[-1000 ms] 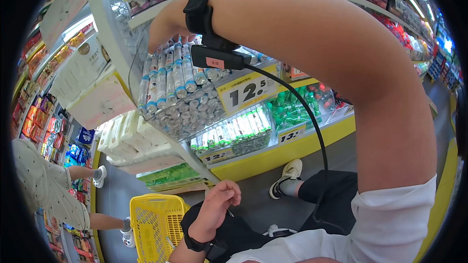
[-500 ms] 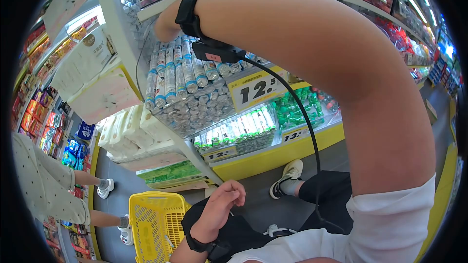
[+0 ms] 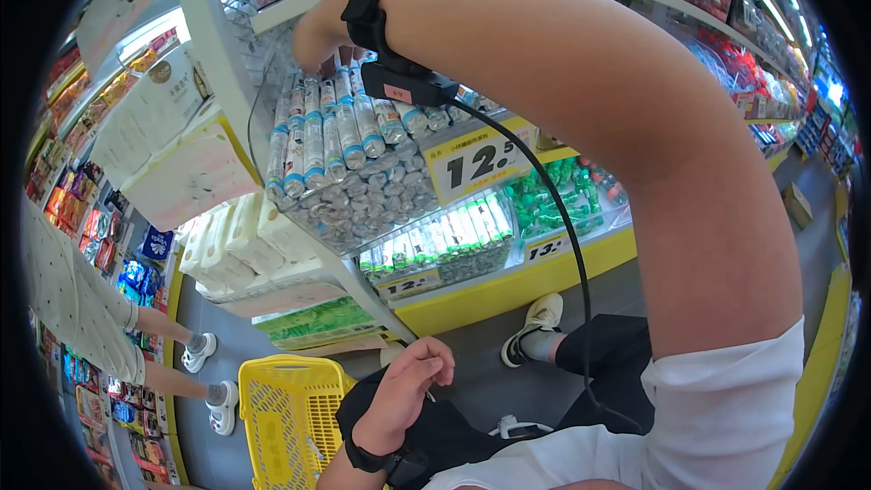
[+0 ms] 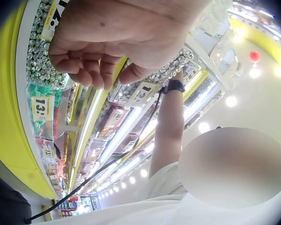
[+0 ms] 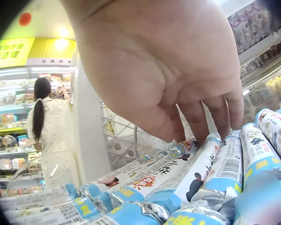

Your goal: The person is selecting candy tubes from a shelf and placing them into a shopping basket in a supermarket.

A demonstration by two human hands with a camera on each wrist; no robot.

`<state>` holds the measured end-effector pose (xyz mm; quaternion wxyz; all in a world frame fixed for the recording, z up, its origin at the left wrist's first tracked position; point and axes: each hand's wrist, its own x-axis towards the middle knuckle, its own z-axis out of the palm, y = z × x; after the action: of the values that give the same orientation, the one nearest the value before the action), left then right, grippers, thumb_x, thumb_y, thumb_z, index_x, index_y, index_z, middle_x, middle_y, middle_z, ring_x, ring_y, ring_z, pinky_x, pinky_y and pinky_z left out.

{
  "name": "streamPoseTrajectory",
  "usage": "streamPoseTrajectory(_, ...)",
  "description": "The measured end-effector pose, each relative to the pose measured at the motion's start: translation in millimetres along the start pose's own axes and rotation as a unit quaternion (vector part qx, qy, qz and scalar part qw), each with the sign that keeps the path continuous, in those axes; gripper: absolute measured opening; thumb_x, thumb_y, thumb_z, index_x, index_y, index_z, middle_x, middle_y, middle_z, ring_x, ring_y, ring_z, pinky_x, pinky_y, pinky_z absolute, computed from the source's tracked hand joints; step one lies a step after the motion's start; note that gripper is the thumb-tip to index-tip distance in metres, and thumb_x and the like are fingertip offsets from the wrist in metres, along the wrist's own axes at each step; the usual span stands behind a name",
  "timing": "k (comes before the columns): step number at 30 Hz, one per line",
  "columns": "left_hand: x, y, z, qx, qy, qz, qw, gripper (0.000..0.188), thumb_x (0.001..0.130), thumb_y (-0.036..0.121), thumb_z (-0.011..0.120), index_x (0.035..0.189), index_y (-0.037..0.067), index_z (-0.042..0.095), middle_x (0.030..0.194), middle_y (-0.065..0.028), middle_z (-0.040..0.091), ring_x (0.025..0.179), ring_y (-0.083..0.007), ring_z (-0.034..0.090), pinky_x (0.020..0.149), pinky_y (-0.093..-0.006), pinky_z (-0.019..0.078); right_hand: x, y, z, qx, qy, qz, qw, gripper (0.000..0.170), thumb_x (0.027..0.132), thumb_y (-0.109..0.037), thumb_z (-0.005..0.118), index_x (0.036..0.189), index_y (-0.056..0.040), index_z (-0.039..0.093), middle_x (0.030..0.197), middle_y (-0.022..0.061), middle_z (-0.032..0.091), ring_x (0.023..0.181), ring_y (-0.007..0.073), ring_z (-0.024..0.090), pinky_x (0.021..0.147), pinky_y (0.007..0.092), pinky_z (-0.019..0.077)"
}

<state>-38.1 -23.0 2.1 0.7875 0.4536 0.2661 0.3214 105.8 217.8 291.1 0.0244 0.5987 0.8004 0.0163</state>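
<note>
In the head view my right hand (image 3: 323,36) reaches over the back of a clear bin of silver-wrapped rolls (image 3: 313,141) with blue bands. The right wrist view shows the hand (image 5: 173,65) palm down, its bent fingers touching the far ends of the printed rolls (image 5: 194,180); no roll is lifted. My left hand (image 3: 408,390) hangs near my lap with loosely curled fingers, holding nothing. The same hand (image 4: 117,42) fills the top of the left wrist view, its palm empty.
A yellow basket (image 3: 290,372) stands on the floor beside my left forearm. White packs (image 3: 240,245) fill the shelf left of the bin, past a white post (image 3: 216,45). A black cable (image 3: 573,236) hangs from my right wrist. Another person (image 5: 51,126) stands at the shelves behind.
My right hand has shifted slightly right in the head view, and its fingers show again beside the rolls. The other person's legs have moved a little. My left hand stays in the same place.
</note>
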Motion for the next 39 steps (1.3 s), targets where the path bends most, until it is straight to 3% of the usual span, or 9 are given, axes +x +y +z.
streamPoseTrajectory(18,1.3,0.4,2.2,0.003,0.002,0.001,1.0,0.021,0.088,0.021,0.052,0.09,0.0,0.054,0.08,-0.0067,0.053,0.078,-0.0154,0.05,0.072,-0.0255,0.04,-19.1,-8.1,-1.6,-0.009,0.019,-0.042,0.999,0.044,0.086,-0.027,0.047,0.123,-0.0038,0.056,0.115,0.0121,0.063,0.096,0.0242,0.063,0.088,0.0409,0.0488)
streamPoseTrajectory(28,3.6,-0.2,2.5,0.006,0.003,0.002,1.0,0.018,0.088,0.02,0.051,0.09,0.001,0.054,0.08,-0.0055,0.053,0.078,-0.0142,0.05,0.072,-0.0253,0.0392,-70.7,-16.7,-7.1,-0.009,0.038,-0.072,0.997,0.044,0.086,-0.023,0.044,0.124,-0.0033,0.055,0.117,0.0113,0.062,0.098,0.0241,0.062,0.09,0.0419,0.0475)
streamPoseTrajectory(30,3.8,-0.6,0.9,0.01,-0.006,0.004,1.0,0.014,0.089,0.015,0.047,0.092,0.004,0.055,0.083,-0.0026,0.053,0.078,-0.0113,0.049,0.073,-0.0241,0.0374,-64.9,-17.2,-6.0,-0.035,0.095,-0.086,0.991,0.038,0.085,-0.024,0.047,0.115,-0.0035,0.06,0.11,0.0111,0.064,0.093,0.0245,0.063,0.085,0.0404,0.0491)
streamPoseTrajectory(31,3.8,-1.0,0.2,0.008,-0.005,0.007,1.0,0.015,0.089,0.016,0.047,0.092,0.003,0.055,0.083,-0.0027,0.053,0.078,-0.0114,0.049,0.073,-0.0242,0.0375,-16.2,-8.8,-1.9,-0.102,0.12,-0.131,0.979,0.034,0.084,-0.025,0.052,0.106,-0.0036,0.064,0.103,0.0108,0.066,0.089,0.0252,0.064,0.081,0.0396,0.0503)
streamPoseTrajectory(34,4.1,-0.5,-2.6,0.005,0.003,0.022,1.0,0.016,0.089,0.018,0.049,0.091,0.003,0.055,0.082,-0.0031,0.053,0.078,-0.0119,0.049,0.072,-0.0245,0.0379,12.8,11.3,12.2,-0.134,0.233,-0.239,0.933,0.023,0.081,-0.021,0.054,0.089,-0.0039,0.068,0.086,0.0117,0.067,0.078,0.0271,0.064,0.07,0.037,0.0508)
streamPoseTrajectory(36,3.5,1.4,-3.6,0.006,0.015,0.039,0.999,0.018,0.088,0.019,0.05,0.091,0.003,0.055,0.082,-0.0035,0.053,0.078,-0.0124,0.05,0.072,-0.0247,0.0382,-92.5,-7.1,11.5,0.016,0.236,-0.165,0.957,0.023,0.081,-0.019,0.052,0.089,-0.0047,0.068,0.083,0.0124,0.067,0.077,0.0269,0.064,0.068,0.0366,0.0506)
streamPoseTrajectory(38,-0.3,4.9,-3.3,0.014,0.041,0.077,0.996,0.018,0.088,0.02,0.05,0.091,0.003,0.055,0.081,-0.0039,0.053,0.078,-0.0128,0.05,0.072,-0.025,0.0386,-143.6,-10.2,22.9,0.137,0.246,-0.148,0.948,0.023,0.082,-0.02,0.05,0.091,-0.0048,0.065,0.08,0.0139,0.066,0.075,0.0262,0.064,0.069,0.0364,0.0497)
streamPoseTrajectory(39,-2.8,7.6,-4.1,0.02,0.054,0.094,0.994,0.018,0.088,0.02,0.05,0.09,0.003,0.055,0.081,-0.0042,0.053,0.078,-0.0129,0.05,0.072,-0.0251,0.0387,-161.3,-9.5,29.9,0.133,0.259,-0.152,0.944,0.02,0.081,-0.019,0.052,0.089,-0.0027,0.062,0.078,0.0155,0.064,0.073,0.0294,0.062,0.068,0.0375,0.0485)
